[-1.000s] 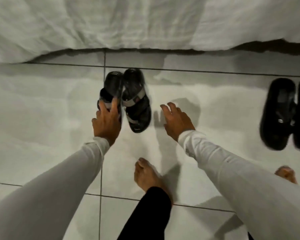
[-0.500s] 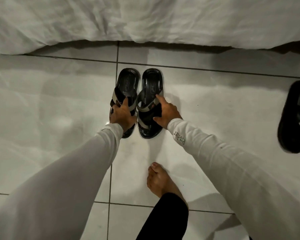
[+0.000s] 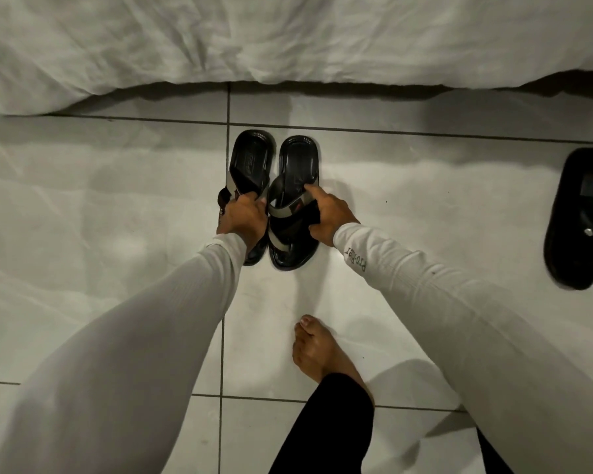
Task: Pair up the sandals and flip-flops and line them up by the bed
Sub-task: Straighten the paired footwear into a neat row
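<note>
Well, the left hand (image 3: 242, 218) covers the toe end of the left sandal (image 3: 250, 165), fingers curled over its strap; how firmly it grips, I cannot tell. The right hand (image 3: 329, 217) pinches the strap of the right sandal (image 3: 297, 186), forefinger stretched onto the footbed. Both sandals lie side by side, nearly touching, on the floor (image 3: 117, 217) near the bed (image 3: 288, 39). Another dark sandal (image 3: 579, 217) is cut off at the right edge, with bare tile between.
</note>
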The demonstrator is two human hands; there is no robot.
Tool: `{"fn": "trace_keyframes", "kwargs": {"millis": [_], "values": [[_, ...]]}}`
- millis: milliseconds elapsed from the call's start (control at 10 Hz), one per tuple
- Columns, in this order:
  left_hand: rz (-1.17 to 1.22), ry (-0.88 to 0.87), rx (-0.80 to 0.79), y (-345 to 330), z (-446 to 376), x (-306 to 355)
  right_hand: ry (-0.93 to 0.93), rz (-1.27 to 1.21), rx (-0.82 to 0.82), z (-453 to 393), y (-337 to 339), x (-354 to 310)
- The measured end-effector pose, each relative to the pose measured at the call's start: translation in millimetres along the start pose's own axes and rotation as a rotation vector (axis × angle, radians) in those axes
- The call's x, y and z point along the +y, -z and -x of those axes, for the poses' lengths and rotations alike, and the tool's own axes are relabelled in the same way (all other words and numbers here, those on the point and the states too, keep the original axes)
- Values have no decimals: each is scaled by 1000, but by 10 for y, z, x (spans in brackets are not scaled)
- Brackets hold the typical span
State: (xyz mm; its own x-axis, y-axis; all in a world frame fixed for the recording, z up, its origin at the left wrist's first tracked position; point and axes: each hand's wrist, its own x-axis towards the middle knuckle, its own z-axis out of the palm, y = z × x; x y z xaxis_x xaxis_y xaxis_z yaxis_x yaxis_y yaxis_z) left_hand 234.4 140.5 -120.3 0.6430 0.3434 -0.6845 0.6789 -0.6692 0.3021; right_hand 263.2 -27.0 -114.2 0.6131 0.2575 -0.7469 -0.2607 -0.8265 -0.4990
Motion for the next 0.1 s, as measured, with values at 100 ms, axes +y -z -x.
{"fn": "trace_keyframes", "kwargs": {"millis": [100], "values": [[7,17,-13,89,230,95,22,-4,18,180,127,-18]]}}
